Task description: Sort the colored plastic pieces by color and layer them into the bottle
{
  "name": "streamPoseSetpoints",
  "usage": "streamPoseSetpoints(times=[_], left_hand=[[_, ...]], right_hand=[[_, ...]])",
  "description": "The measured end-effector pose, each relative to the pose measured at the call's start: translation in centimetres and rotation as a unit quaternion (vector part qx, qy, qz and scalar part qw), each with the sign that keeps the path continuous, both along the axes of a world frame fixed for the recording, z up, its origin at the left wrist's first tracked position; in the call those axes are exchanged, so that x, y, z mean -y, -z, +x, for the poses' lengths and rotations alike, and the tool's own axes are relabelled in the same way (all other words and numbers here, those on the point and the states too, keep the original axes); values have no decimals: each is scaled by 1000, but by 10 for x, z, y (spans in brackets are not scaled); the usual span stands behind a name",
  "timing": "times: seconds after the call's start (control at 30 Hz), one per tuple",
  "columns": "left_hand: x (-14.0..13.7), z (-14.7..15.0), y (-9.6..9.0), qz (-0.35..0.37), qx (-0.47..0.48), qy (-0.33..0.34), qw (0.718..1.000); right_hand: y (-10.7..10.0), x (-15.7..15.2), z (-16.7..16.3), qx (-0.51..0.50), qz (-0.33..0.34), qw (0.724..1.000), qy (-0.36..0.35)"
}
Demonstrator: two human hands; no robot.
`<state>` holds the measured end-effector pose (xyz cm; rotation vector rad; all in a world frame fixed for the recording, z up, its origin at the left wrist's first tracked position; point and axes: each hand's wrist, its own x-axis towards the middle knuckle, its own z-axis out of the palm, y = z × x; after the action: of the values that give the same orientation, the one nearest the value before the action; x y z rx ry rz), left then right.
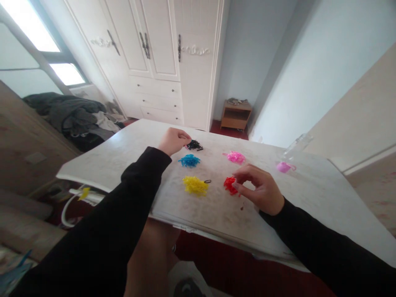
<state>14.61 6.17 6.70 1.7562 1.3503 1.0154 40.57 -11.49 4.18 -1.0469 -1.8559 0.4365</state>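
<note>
- We log the left hand (173, 141) over the far part of the white table (123, 159), fingertips drawn close together at the near-left edge of the black pile (194, 144); we cannot tell whether they pinch a piece.
- We log the right hand (260, 187) at the red pile (229, 186), thumb and forefinger curved with a narrow space at the tips; any hold on a piece is unclear to us.
- The hands themselves block our view: the fingers cover the right side of the red pile and part of the black pile's left edge.
- Just nearer than the black pile we note the blue pile (189, 161), then the yellow pile (195, 185), with a dark loop (207, 181) at its right edge.
- The pink pile (235, 157) lies beyond the red one.
- Well to the right, we see a pinkish-purple item (284, 166) with a clear bottle-like object (297, 146) just behind it.
- Past the table: white wardrobe (159, 93), small wooden cabinet (235, 114), and heaped clothes (74, 117) at left.
</note>
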Motion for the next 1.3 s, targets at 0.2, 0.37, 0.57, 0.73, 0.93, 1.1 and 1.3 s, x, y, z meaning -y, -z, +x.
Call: streamPoseSetpoints(times=[0.2,0.37,0.57,0.73,0.93,1.1,1.3], left_hand=[[19,12,-3,-19,-104,146,984],[56,35,-17,16,-219,343,913],[71,61,-15,24,-338,373,864],[78,65,-14,50,-342,349,871],[80,70,-16,90,-406,378,827],[51,55,-30,108,-417,331,839],[-18,24,-19,112,-337,158,921]], right_hand=[[-1,-1,1,52,6,999,-3],[-2,1,0,65,2,998,-24],[-4,0,0,65,21,997,-25],[-5,0,0,62,25,997,-28],[-4,1,0,57,22,998,-33],[-5,1,-1,54,15,998,-36],[-5,1,0,53,16,998,-35]])
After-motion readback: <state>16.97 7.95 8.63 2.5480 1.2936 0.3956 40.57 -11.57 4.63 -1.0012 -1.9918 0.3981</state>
